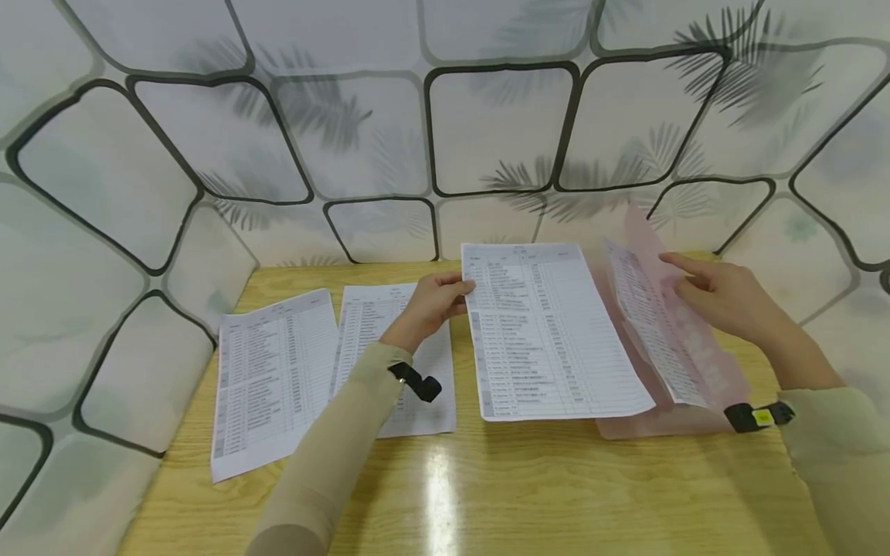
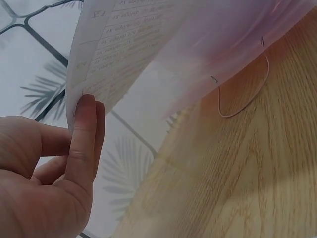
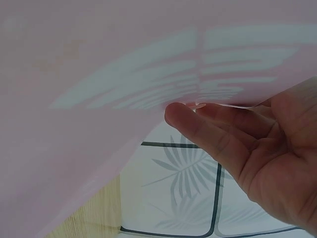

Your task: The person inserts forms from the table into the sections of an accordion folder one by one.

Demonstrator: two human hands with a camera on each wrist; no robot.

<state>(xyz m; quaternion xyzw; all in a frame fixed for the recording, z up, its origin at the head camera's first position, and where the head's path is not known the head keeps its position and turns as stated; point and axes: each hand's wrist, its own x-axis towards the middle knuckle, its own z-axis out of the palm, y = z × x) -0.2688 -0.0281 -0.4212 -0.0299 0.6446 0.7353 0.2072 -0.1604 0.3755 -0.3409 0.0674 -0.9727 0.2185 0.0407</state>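
My left hand (image 1: 429, 307) pinches a printed sheet (image 1: 549, 332) by its left edge near the top, holding it raised in front of a pink folder (image 1: 723, 371). In the left wrist view, thumb and fingertips meet at the edge of this sheet (image 2: 114, 54). On the right, my right hand (image 1: 730, 297) grips the edge of the folder's lifted cover. The right wrist view shows the cover (image 3: 99, 64) with a pale striped print, its edge between thumb and fingers. More printed paper (image 1: 653, 324) stands tilted against the cover's inner side. The raised sheet hides part of the folder.
Two printed sheets lie on the wooden table (image 1: 445, 502) to the left: one sheet (image 1: 274, 378) at the far left, another sheet (image 1: 424, 386) partly under my left forearm. A thin elastic cord (image 2: 242, 109) loops from the folder. A patterned wall (image 1: 501, 131) encloses the back and sides.
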